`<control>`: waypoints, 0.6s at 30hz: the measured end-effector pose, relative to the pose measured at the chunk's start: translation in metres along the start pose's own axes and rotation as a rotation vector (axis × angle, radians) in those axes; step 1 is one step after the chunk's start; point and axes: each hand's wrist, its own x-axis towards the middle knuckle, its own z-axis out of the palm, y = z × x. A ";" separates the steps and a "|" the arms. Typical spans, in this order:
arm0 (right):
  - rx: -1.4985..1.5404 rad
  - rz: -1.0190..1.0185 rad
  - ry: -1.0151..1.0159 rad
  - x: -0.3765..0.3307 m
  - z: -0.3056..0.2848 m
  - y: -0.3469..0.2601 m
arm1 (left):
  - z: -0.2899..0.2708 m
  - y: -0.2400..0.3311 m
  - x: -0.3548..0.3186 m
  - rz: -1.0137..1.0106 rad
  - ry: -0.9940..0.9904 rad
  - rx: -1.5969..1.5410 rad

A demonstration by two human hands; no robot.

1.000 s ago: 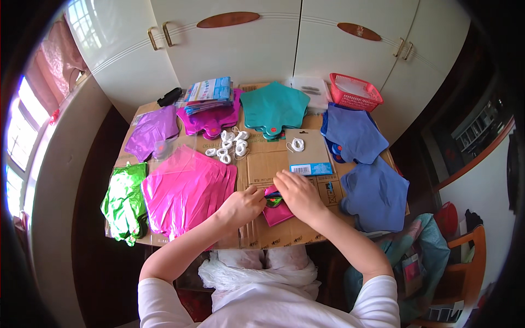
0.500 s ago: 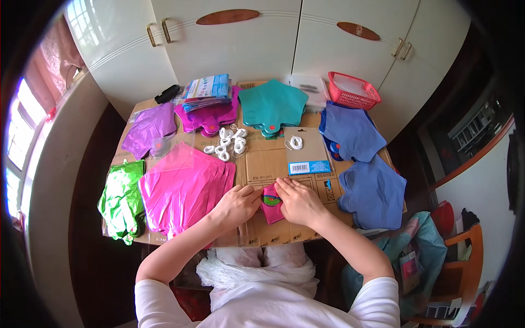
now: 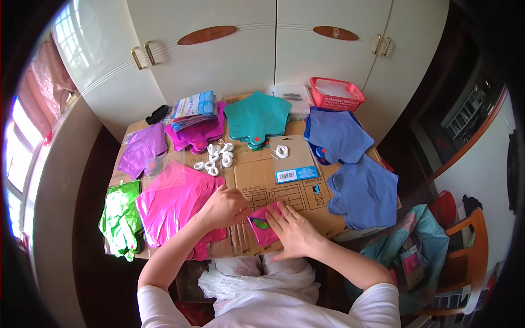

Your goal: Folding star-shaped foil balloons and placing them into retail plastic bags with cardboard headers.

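A small folded pink foil balloon point(image 3: 261, 234) with a green and blue print lies on the cardboard at the near edge. My right hand point(image 3: 295, 232) rests across its right side, fingers stretched out and spread. Just left of it is my left hand point(image 3: 225, 208), its fingers curled in; whatever they may hold is hidden. Beneath my left forearm spreads a stack of flat bright pink foil balloons point(image 3: 169, 197). Beyond my hands lie a grey card with a blue strip point(image 3: 296, 174), a white string coil point(image 3: 281, 151) on it, and several more white string coils point(image 3: 213, 158).
Flat balloon stacks ring the table: green point(image 3: 120, 216), purple point(image 3: 143, 147), magenta point(image 3: 199, 134), teal point(image 3: 257, 117) and blue point(image 3: 363, 191). Printed packets point(image 3: 192, 105) sit on the magenta stack. A red basket point(image 3: 336, 103) stands back right; a wooden chair point(image 3: 473, 251) is at right.
My left hand has come off the pink foil balloon and moved left, its fingers curling. The right hand has spread flat over the balloon's right side. The whole view has shifted slightly.
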 end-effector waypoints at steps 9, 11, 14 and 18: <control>0.016 -0.104 0.423 -0.041 0.012 -0.020 | 0.053 0.023 0.106 -0.112 0.324 0.041; 0.149 -0.141 0.589 -0.041 0.005 -0.012 | 0.057 0.014 0.116 -0.244 0.186 -0.028; 0.630 0.190 0.323 -0.050 -0.029 0.007 | 0.060 -0.004 0.099 -0.166 0.106 -0.212; 1.123 0.416 0.272 -0.035 -0.032 0.079 | 0.028 0.008 0.045 -0.048 -0.036 -0.256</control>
